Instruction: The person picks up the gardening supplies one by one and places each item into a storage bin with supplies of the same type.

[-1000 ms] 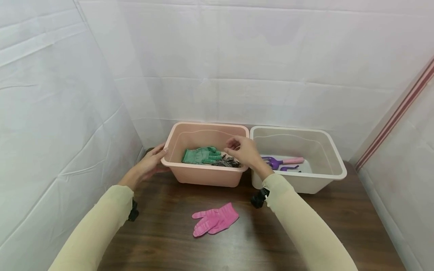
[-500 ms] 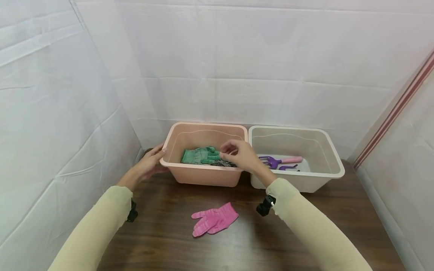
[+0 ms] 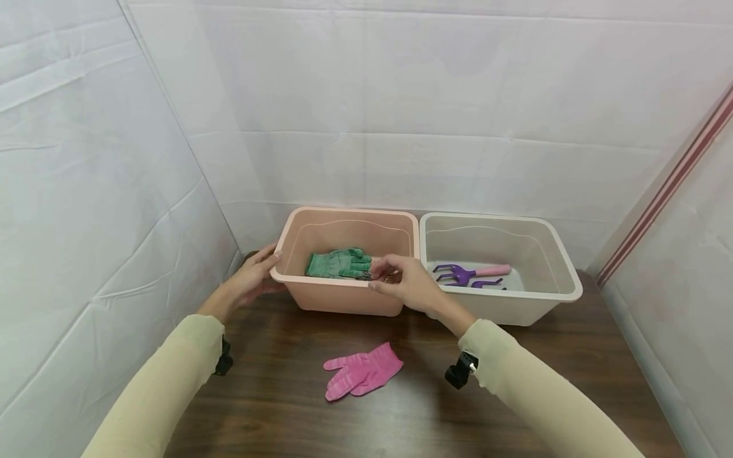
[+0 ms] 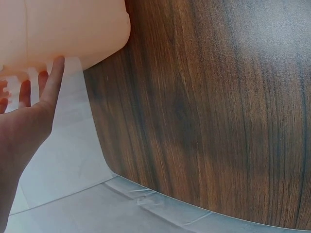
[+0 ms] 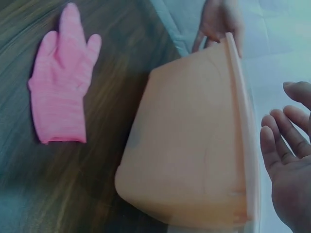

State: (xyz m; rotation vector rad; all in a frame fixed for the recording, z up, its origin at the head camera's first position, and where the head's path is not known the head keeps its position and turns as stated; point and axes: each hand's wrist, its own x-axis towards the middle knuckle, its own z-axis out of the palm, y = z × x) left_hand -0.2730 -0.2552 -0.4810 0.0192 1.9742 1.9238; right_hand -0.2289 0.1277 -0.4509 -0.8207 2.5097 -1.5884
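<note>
At the left end of the peach bin [image 3: 338,299], my left hand [image 3: 252,277] holds the rim, its thumb over the edge. In the left wrist view, that hand's fingers [image 4: 56,80] lie along the outer wall. My right hand [image 3: 409,280] hovers over the bin's front right rim with nothing in its loosely bent fingers, also apart from the bin in the right wrist view. Inside the bin lie a green glove [image 3: 338,263] and a dark grey patterned item [image 3: 364,275] mostly hidden by my right hand. A pink glove [image 3: 364,372] lies flat on the table in front.
A white bin [image 3: 509,308] stands close on the right, with a purple hand fork [image 3: 460,274] with a pink handle and another purple tool [image 3: 487,282] inside. White sheeting [image 3: 366,95] walls the wooden table [image 3: 275,407] at the back and sides.
My right hand has moved down and toward me, from over the bin's inside to its front rim, now covering more of the grey item. The left hand keeps its place on the rim.
</note>
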